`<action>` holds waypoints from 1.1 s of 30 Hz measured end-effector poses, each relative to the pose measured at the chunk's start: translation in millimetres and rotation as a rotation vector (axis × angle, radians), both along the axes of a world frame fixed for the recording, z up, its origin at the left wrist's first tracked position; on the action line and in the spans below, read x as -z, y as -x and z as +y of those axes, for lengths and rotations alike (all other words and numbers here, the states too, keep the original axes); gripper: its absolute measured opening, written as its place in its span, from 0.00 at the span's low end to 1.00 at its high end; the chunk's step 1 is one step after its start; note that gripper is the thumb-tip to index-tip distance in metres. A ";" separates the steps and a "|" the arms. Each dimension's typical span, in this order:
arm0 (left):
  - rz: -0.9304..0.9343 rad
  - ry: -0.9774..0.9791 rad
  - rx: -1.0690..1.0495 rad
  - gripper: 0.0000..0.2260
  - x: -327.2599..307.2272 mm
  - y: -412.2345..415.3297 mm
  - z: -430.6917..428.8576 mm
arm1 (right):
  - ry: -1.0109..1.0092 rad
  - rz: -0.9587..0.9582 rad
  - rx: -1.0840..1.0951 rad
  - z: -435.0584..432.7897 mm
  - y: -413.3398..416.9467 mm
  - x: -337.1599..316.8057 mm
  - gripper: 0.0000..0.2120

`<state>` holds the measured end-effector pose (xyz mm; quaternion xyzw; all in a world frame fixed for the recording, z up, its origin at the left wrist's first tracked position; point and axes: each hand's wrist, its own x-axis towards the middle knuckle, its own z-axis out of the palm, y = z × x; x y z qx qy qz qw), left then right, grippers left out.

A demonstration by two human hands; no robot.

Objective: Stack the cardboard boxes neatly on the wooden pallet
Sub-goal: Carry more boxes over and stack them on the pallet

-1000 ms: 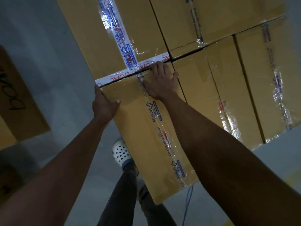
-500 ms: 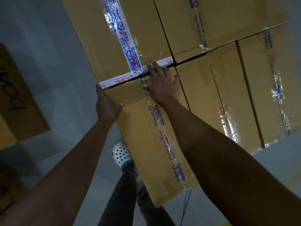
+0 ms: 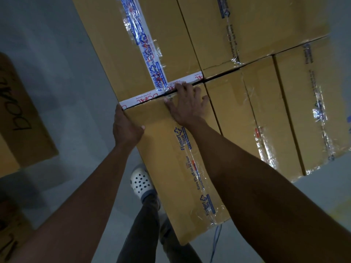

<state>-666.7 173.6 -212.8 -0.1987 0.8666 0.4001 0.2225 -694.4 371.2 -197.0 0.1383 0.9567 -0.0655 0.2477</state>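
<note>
A white perforated rubber clog [image 3: 140, 182] stands on the smooth grey floor [image 3: 57, 63], below a dark trouser leg [image 3: 144, 224]. A thin blue cord [image 3: 215, 242] hangs just beside.

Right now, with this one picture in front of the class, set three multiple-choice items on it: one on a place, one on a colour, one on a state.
1. Where does the right hand lie?
A. Flat on top of the nearest box, by its far edge
B. On the floor
C. Hanging at the person's side

2. What colour is the shoe?
A. Red
B. White
C. Green

3. How is the nearest box's top?
A. Flaps standing open
B. Cut away
C. Taped shut

Key:
1 A: the spread fingers press the cardboard beside the gap to the next box.
2 B: the holed shoe is white.
3 C: clear printed tape runs along its closed seam.
</note>
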 end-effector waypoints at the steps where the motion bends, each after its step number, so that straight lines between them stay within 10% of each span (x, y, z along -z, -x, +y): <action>1: 0.000 0.010 0.013 0.43 0.8 -0.3 -0.7 | 0.053 0.027 0.085 0.8 5.5 0.3 0.33; 17: -0.242 0.344 0.269 0.52 -4.3 32.4 17.6 | 0.409 0.140 0.785 30.8 48.2 13.2 0.48; 33: -0.038 0.203 0.399 0.55 9.5 18.1 -12.7 | 0.291 0.173 0.749 53.6 49.3 7.6 0.24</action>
